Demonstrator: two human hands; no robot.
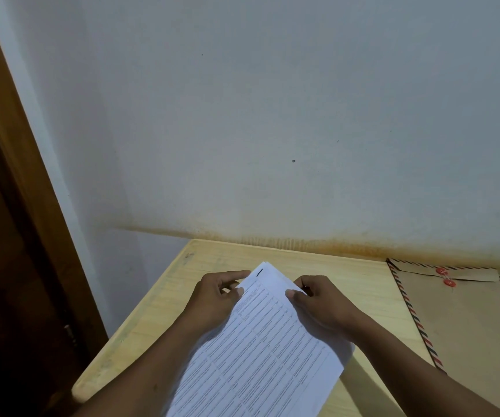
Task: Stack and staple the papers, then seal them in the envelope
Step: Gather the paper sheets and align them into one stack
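Two hands, ours, hold the papers [266,341] over the pale wooden desk [348,281]. At far left stands a brown door frame [16,206]. Next comes our left hand [215,299], thumb and fingers pinching the sheets' left edge near the top corner. The printed top page runs slantwise from the bottom edge of the view toward the wall [272,115], and a short dark line [259,272] sits by its far corner; we cannot tell whether it is a staple. Our right hand [324,308] grips the right edge, thumb on the page, fingers curled beneath. Farther right, apart from the papers, the brown envelope [468,320] lies flat on the desk against the wall, flap folded down.
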